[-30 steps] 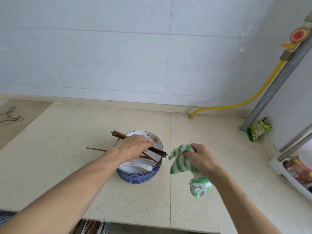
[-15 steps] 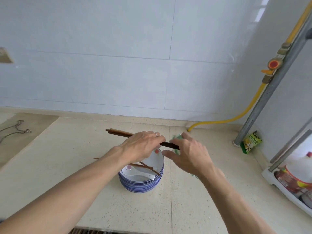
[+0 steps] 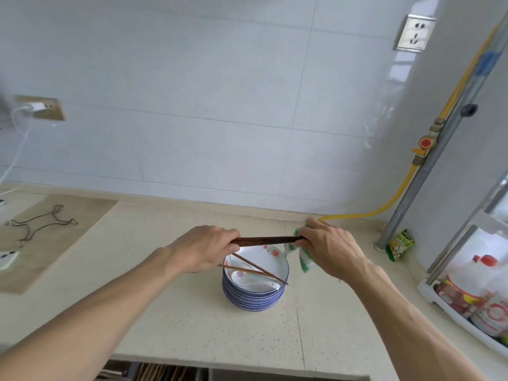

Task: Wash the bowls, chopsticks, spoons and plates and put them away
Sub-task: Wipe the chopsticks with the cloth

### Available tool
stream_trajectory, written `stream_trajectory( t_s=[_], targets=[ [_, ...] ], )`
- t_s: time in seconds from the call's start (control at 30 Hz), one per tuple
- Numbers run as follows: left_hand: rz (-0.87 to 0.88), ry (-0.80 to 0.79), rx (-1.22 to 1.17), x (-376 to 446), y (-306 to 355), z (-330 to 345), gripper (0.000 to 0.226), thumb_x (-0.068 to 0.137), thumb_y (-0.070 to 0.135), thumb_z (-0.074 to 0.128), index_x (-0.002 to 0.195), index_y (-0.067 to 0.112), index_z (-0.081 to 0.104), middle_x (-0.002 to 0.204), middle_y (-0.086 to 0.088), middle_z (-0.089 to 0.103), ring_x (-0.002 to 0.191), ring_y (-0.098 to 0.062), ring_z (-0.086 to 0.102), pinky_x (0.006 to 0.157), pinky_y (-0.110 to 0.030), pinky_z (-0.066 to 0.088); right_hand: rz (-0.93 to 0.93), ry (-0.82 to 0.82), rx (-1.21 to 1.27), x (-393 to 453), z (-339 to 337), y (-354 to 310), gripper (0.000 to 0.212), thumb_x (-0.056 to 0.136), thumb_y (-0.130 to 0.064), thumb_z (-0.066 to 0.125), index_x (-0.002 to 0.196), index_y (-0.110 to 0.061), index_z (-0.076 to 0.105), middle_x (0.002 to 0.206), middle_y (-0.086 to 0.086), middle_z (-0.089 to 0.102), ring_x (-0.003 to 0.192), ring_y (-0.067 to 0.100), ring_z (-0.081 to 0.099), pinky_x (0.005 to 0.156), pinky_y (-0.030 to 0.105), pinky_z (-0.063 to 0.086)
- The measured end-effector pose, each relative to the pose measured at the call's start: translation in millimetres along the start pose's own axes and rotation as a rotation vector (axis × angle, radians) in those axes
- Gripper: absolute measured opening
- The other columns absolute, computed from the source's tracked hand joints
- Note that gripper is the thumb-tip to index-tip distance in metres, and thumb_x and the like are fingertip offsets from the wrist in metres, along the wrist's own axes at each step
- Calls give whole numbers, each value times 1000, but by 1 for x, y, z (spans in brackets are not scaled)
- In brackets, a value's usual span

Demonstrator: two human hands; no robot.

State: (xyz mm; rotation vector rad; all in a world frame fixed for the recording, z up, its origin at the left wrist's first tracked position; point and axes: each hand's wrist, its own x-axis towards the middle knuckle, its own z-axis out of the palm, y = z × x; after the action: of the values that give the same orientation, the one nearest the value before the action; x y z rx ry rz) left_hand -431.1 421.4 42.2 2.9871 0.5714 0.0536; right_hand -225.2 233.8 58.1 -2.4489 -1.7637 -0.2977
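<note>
A stack of blue-rimmed bowls (image 3: pixel 254 296) stands on the beige counter (image 3: pixel 176 320). In the top bowl lie a white spoon (image 3: pixel 254 280) and two lighter chopsticks (image 3: pixel 255 269). My left hand (image 3: pixel 203 247) grips one end of a bundle of dark chopsticks (image 3: pixel 266 240), held level above the bowls. My right hand (image 3: pixel 328 247) holds a green-and-white striped cloth (image 3: pixel 303 257) wrapped around the other end of the bundle.
A wire rack (image 3: pixel 41 224) lies on a board at the left. At the right stand a white tray with bottles (image 3: pixel 472 295), a green packet (image 3: pixel 400 244), a yellow hose (image 3: pixel 390 203) and a grey pipe. The counter's front edge runs along the bottom.
My left hand lifted the dark chopsticks off the bowls. My right hand brought the striped cloth over and closed it around their far end.
</note>
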Motion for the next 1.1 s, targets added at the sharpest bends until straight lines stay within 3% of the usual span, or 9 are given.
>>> stream_trajectory(
  t_s=[0.1, 0.17, 0.23, 0.3, 0.37, 0.53, 0.7, 0.87, 1.1],
  targets=[
    [-36, -1, -35, -23, -2, 13, 28, 108, 37, 36, 113, 14, 51, 94, -6, 63, 80, -26, 60, 72, -38, 47, 192, 39, 263, 4, 0, -24, 20, 93, -38, 64, 110, -28, 63, 98, -7, 54, 97, 26, 58, 68, 33, 38],
    [-75, -18, -211, -35, -5, 22, 23, 108, 36, 38, 102, 19, 52, 82, -1, 58, 70, -21, 54, 66, -36, 43, 385, 97, 537, 7, 2, -37, 53, 86, -23, 74, 134, -27, 51, 100, 3, 60, 92, 27, 56, 71, 31, 42],
    [-110, -33, -391, -46, -9, 26, 24, 107, 32, 40, 86, 24, 49, 74, 4, 52, 64, -15, 48, 61, -32, 37, 657, 188, 732, 9, -1, -49, 55, 87, -12, 68, 138, -17, 48, 106, 13, 62, 89, 27, 52, 67, 27, 43],
    [-147, -60, -575, -57, -10, 26, 24, 106, 27, 42, 85, 23, 52, 71, 5, 49, 59, -11, 45, 57, -27, 36, 924, 359, 842, 9, -6, -56, 17, 88, -7, 56, 103, -9, 64, 98, 16, 63, 89, 31, 52, 69, 27, 44],
    [-207, -60, -816, -66, -10, 23, 25, 107, 23, 38, 91, 17, 56, 68, 2, 49, 52, -10, 46, 50, -23, 38, 1055, 486, 948, 7, -12, -68, 19, 86, -7, 51, 70, -10, 59, 77, 12, 60, 85, 35, 56, 75, 37, 48],
    [-259, -41, -1288, -76, 5, 15, 28, 110, 18, 33, 101, 5, 56, 61, 2, 56, 47, -14, 52, 46, -25, 41, 966, 316, 1514, 6, -19, -130, 17, 90, -9, 54, 78, -6, 64, 70, 13, 67, 60, 24, 62, 57, 27, 52],
    [-321, -51, -1508, -82, 21, 12, 24, 109, 12, 35, 96, 2, 52, 59, -6, 52, 47, -19, 51, 43, -25, 43, 789, 124, 2120, 4, -13, -176, 36, 91, -24, 53, 117, -3, 65, 106, 10, 64, 91, 28, 61, 67, 35, 53],
    [-255, -214, -1564, -94, 12, 2, 24, 109, 18, 37, 96, 6, 53, 59, -6, 55, 47, -18, 53, 47, -27, 42, 738, 303, 1855, 6, 7, -183, 16, 93, -1, 58, 106, -11, 56, 102, 15, 71, 80, 27, 66, 68, 40, 56],
    [-219, -366, -1515, -102, -2, -12, 27, 108, 20, 40, 89, 10, 57, 60, -1, 52, 46, -13, 50, 46, -23, 41, 776, 38, 2008, 11, 10, -199, 40, 95, -35, 57, 108, 0, 69, 89, 20, 69, 76, 31, 67, 70, 40, 55]
  ],
)
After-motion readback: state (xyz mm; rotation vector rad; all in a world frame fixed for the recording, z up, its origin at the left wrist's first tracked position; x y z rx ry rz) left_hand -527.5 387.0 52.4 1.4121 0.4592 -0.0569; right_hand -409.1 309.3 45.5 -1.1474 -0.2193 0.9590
